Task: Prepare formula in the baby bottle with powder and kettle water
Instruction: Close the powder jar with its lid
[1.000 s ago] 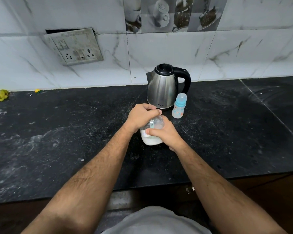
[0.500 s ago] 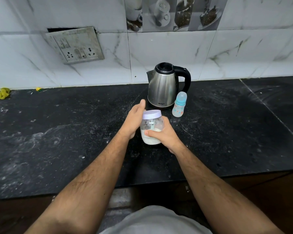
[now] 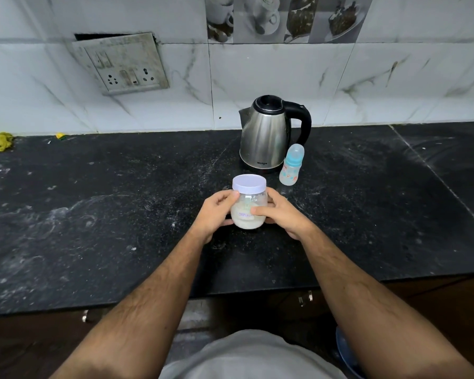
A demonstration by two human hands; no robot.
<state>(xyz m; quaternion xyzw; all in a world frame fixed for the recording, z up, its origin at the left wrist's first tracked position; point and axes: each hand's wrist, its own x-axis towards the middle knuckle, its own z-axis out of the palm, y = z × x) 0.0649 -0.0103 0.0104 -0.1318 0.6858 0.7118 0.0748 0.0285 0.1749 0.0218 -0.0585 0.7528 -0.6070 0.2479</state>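
head view | step: powder jar (image 3: 249,206) upright on worktop (image 3: 93,214), lid (image 3: 249,183) on, long axis vertical | left hand (image 3: 214,212) and right hand (image 3: 282,214) each grip its sides | baby bottle (image 3: 292,168) capped, upright beside kettle (image 3: 266,138), just behind jar | next, likely: unscrew lid, steadying jar body

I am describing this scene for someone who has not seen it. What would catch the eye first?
First, the two hands at the centre: the left hand and right hand hold a clear powder jar with a pale lid, part filled with white powder, over the black countertop. Behind it stands a steel kettle with a black handle, and the small baby bottle with its cap on stands at the kettle's right.
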